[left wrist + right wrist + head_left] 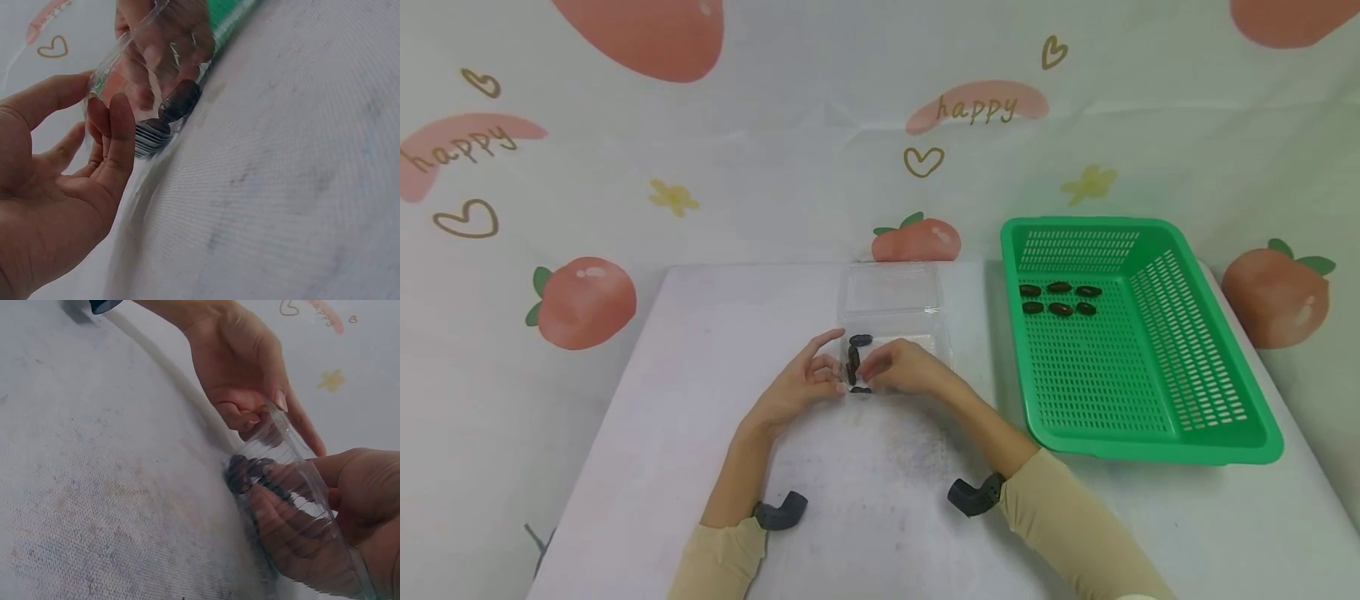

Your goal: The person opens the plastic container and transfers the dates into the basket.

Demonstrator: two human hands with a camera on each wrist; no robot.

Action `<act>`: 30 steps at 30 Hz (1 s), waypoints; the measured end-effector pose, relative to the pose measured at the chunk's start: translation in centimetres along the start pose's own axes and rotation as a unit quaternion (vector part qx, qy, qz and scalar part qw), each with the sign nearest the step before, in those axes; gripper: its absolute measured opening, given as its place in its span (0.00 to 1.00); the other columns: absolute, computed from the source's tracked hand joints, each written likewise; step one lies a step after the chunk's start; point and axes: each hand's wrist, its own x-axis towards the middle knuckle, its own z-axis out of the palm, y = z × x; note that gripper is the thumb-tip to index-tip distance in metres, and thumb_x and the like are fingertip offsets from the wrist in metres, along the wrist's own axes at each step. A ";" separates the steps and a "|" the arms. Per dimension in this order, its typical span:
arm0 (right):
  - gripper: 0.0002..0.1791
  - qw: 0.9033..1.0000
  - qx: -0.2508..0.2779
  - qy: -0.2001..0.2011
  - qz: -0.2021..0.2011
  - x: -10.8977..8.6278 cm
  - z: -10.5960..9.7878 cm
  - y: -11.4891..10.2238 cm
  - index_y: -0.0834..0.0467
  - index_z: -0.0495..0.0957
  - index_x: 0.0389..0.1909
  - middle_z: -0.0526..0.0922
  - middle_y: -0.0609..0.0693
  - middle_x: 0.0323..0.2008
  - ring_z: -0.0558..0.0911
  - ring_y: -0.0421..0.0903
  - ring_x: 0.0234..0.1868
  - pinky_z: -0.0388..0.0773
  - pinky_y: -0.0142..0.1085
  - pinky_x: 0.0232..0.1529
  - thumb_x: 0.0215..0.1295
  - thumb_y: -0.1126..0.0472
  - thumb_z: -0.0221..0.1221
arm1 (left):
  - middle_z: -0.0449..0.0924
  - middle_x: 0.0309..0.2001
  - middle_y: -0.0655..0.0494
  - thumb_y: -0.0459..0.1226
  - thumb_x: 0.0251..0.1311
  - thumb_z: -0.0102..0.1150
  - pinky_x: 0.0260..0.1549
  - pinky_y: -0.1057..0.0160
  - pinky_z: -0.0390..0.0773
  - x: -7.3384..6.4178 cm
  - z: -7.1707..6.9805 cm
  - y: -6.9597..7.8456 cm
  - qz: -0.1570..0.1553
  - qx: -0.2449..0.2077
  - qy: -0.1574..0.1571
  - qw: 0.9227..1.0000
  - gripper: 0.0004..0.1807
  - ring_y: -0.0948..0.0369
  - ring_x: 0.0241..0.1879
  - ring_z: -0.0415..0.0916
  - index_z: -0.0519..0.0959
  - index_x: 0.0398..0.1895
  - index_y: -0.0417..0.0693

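A clear plastic clamshell box lies on the table with its lid laid back. Dark wrinkled dates line its left side, some end to end. My left hand rests against the box's left wall, index finger stretched out and thumb near the front corner. Inside the tray, my right hand has its fingertips bent around a date by the left wall. Through the plastic, the right wrist view shows the right hand beside dark dates; the exact contact is blurred.
On the right stands a green slotted basket, with several dates in two rows near its back left. The white table meets a printed cloth backdrop behind the box.
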 end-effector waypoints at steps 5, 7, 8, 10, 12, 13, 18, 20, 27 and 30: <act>0.13 0.999 -0.016 -0.027 -0.002 0.3 0.1 0.0 0.61 0.87 0.44 0.87 0.49 0.36 0.81 0.38 0.37 0.75 0.31 0.38 0.58 0.70 0.64 | 0.67 0.38 0.53 0.24 0.58 0.64 0.41 0.64 0.75 0.0 0.0 0.0 0.002 -0.003 -0.001 1.000 0.48 0.61 0.36 0.73 0.52 0.78 0.54; 0.12 0.999 -0.025 -0.038 -0.005 0.4 0.1 -0.1 0.60 0.87 0.44 0.88 0.48 0.36 0.82 0.38 0.38 0.76 0.31 0.39 0.59 0.69 0.64 | 0.67 0.38 0.53 0.23 0.58 0.64 0.41 0.65 0.76 0.0 0.1 0.1 0.003 -0.006 -0.001 1.000 0.48 0.61 0.36 0.74 0.52 0.78 0.53; 0.12 0.999 -0.031 -0.043 -0.006 0.4 0.1 -0.2 0.60 0.87 0.44 0.88 0.48 0.36 0.81 0.38 0.38 0.76 0.31 0.39 0.59 0.69 0.64 | 0.67 0.38 0.53 0.23 0.58 0.64 0.41 0.65 0.76 0.0 0.1 0.1 0.003 -0.007 -0.001 1.000 0.48 0.61 0.36 0.74 0.52 0.78 0.53; 0.12 0.998 -0.042 -0.052 -0.009 0.5 0.1 -0.3 0.59 0.87 0.45 0.88 0.47 0.37 0.80 0.37 0.38 0.75 0.30 0.39 0.61 0.68 0.63 | 0.67 0.38 0.52 0.23 0.58 0.64 0.41 0.65 0.75 -0.1 0.1 0.1 0.004 -0.008 -0.002 1.000 0.48 0.61 0.36 0.74 0.52 0.78 0.52; 0.12 0.997 -0.049 -0.058 -0.010 0.6 0.2 -0.4 0.59 0.87 0.45 0.88 0.47 0.38 0.79 0.37 0.37 0.74 0.30 0.39 0.62 0.67 0.63 | 0.67 0.39 0.52 0.23 0.58 0.64 0.41 0.65 0.75 -0.1 0.0 0.2 0.005 -0.007 -0.004 1.000 0.48 0.61 0.37 0.73 0.51 0.78 0.52; 0.11 0.997 -0.051 -0.060 -0.009 0.7 0.2 -0.4 0.59 0.87 0.45 0.87 0.47 0.38 0.78 0.37 0.37 0.74 0.30 0.39 0.62 0.66 0.63 | 0.67 0.39 0.52 0.24 0.58 0.64 0.41 0.65 0.75 -0.1 0.0 0.2 0.004 -0.008 -0.004 1.000 0.48 0.61 0.37 0.73 0.51 0.78 0.52; 0.11 0.997 -0.045 -0.066 -0.005 0.9 0.3 -0.2 0.58 0.87 0.45 0.87 0.46 0.38 0.77 0.37 0.36 0.73 0.30 0.39 0.63 0.65 0.63 | 0.67 0.39 0.53 0.24 0.58 0.65 0.42 0.65 0.74 -0.2 0.0 0.2 0.005 -0.009 -0.008 1.000 0.48 0.61 0.37 0.74 0.51 0.78 0.51; 0.11 0.997 -0.034 -0.067 0.000 0.9 0.4 -0.1 0.57 0.87 0.46 0.86 0.45 0.37 0.76 0.37 0.36 0.73 0.30 0.38 0.63 0.64 0.63 | 0.67 0.39 0.53 0.25 0.58 0.65 0.43 0.65 0.75 -0.2 0.0 0.1 0.006 -0.009 -0.009 1.000 0.48 0.61 0.37 0.74 0.52 0.78 0.52; 0.11 0.998 0.012 -0.056 -0.005 0.7 0.5 0.0 0.57 0.87 0.44 0.84 0.45 0.32 0.75 0.39 0.31 0.72 0.31 0.34 0.62 0.65 0.64 | 0.67 0.39 0.53 0.25 0.58 0.66 0.43 0.64 0.74 -0.2 -0.1 -0.1 0.007 -0.007 -0.009 1.000 0.48 0.61 0.37 0.74 0.53 0.78 0.55; 0.10 0.999 0.017 -0.036 -0.015 0.6 0.4 0.0 0.57 0.87 0.44 0.84 0.45 0.32 0.75 0.39 0.32 0.72 0.31 0.35 0.62 0.66 0.64 | 0.67 0.39 0.53 0.25 0.58 0.65 0.43 0.64 0.74 -0.2 -0.1 -0.1 0.007 -0.005 -0.008 1.000 0.48 0.61 0.37 0.74 0.52 0.78 0.53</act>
